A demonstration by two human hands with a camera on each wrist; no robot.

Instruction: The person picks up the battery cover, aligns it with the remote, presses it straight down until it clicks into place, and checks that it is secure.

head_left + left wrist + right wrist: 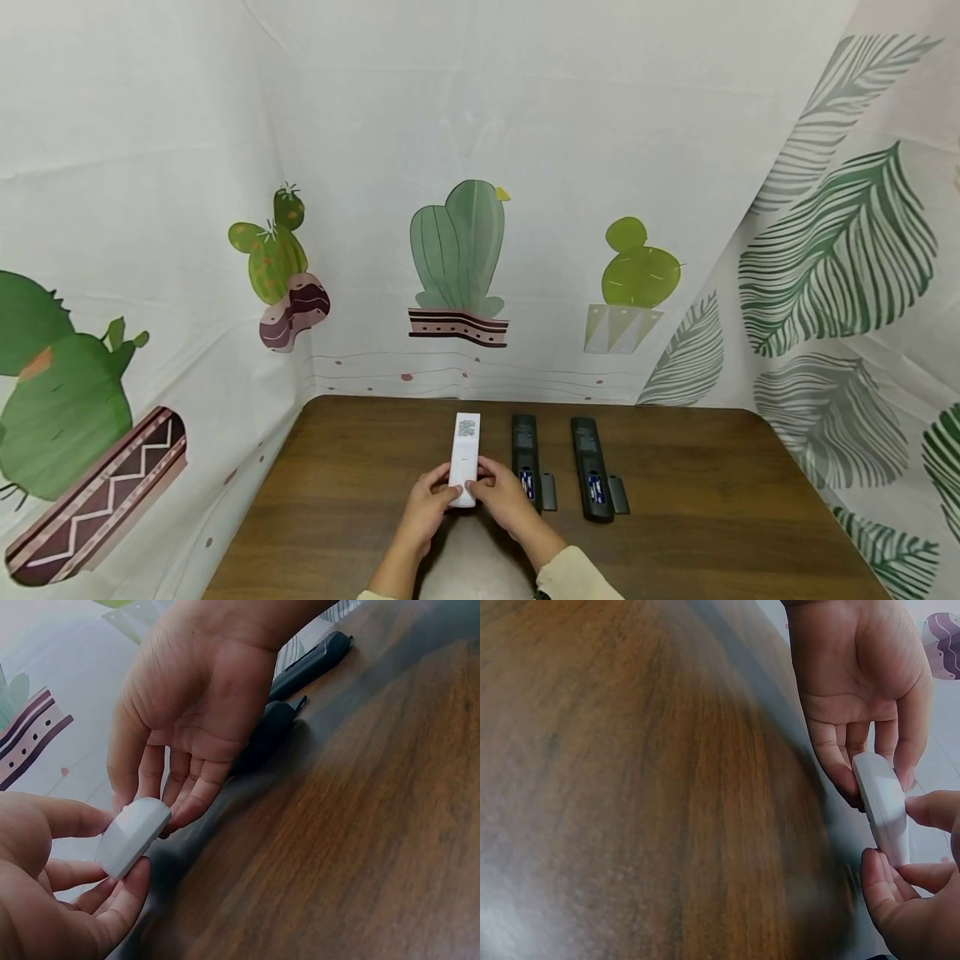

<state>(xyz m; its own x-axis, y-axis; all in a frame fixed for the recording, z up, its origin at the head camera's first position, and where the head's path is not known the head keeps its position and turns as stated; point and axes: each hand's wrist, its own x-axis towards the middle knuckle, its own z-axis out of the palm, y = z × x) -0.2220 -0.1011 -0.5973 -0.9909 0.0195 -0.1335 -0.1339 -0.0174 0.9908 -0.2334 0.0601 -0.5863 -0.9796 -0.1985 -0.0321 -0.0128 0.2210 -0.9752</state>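
Note:
A white remote control [465, 454] with a printed code label at its far end is held up between both hands, over the table's near middle. My left hand [429, 504] pinches its left edge near the close end, thumb on top and fingers beneath. On the opposite edge, my right hand [504, 498] grips it the same way. In the left wrist view, the rounded end of the white remote [133, 836] points toward the camera. The right wrist view shows the white remote [885, 810] edge-on between both sets of fingers.
Right of the hands lie two black remotes [524, 450] [588, 454], face down, batteries visible in their uncovered compartments. Beside each is a loose dark battery cover [549, 492] [618, 494]. The brown wooden table [697, 500] meets a cloth backdrop printed with cacti and leaves.

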